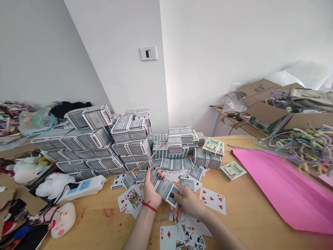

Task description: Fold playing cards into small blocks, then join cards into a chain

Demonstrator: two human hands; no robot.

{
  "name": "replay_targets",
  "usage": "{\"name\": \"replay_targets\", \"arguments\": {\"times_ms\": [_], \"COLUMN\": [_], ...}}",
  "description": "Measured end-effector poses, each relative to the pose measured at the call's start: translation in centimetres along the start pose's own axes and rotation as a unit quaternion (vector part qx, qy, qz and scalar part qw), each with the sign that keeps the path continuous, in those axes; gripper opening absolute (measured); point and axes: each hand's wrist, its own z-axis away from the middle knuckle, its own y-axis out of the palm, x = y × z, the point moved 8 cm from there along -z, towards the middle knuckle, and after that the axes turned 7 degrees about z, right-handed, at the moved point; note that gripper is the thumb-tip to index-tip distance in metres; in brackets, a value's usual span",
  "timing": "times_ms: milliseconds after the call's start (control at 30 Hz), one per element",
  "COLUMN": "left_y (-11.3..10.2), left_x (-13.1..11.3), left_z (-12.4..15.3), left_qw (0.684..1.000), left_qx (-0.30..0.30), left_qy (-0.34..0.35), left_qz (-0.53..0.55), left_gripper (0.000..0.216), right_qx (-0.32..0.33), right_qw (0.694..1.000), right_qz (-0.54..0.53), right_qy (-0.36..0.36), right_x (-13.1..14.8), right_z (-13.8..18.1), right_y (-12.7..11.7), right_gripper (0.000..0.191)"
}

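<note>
Hands (152,189) (186,203) grip fanned, glossy rectangular cards (163,187).

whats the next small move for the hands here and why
Probably square the fanned cards into one stack: the left hand holds them spread and askew, the right hand pinches their lower edge, and loose cards lie scattered on the table.

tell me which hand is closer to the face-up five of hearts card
Right. The right hand lies beside the white five of hearts playing card, on its left; the left hand is farther left, holding patterned-back cards.
</note>
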Motion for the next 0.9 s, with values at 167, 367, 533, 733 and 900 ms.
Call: {"name": "replay_targets", "arguments": {"times_ms": [167,367,533,733,900], "left_y": [-0.7,0.3,0.3,0.5,0.2], "left_x": [-0.1,-0.7,-0.9,-0.8,-0.3], "left_z": [0.2,-0.1,-0.2,0.0,0.1], "left_qw": [0.998,1.0,0.999,0.999,0.999], "left_qx": [-0.056,0.0,0.003,0.009,-0.008], "left_qy": [-0.007,0.006,0.004,0.001,-0.018], "left_qz": [-0.023,0.028,0.032,0.033,0.031], "left_gripper": [0.016,0.019,0.02,0.022,0.019], "right_qx": [-0.007,0.002,0.002,-0.003,-0.055], "right_qw": [0.999,0.996,0.997,0.997,0.996], "right_qz": [0.036,0.083,0.083,0.076,0.069], "right_qy": [-0.021,0.004,-0.004,-0.004,-0.021], "right_x": [1.3,1.2,1.0,1.4,1.6], "right_z": [0.4,0.5,0.3,0.4,0.3], "right_y": [-0.6,-0.3,-0.2,-0.1,-0.8], "right_gripper": [0.031,0.04,0.039,0.029,0.03]}}
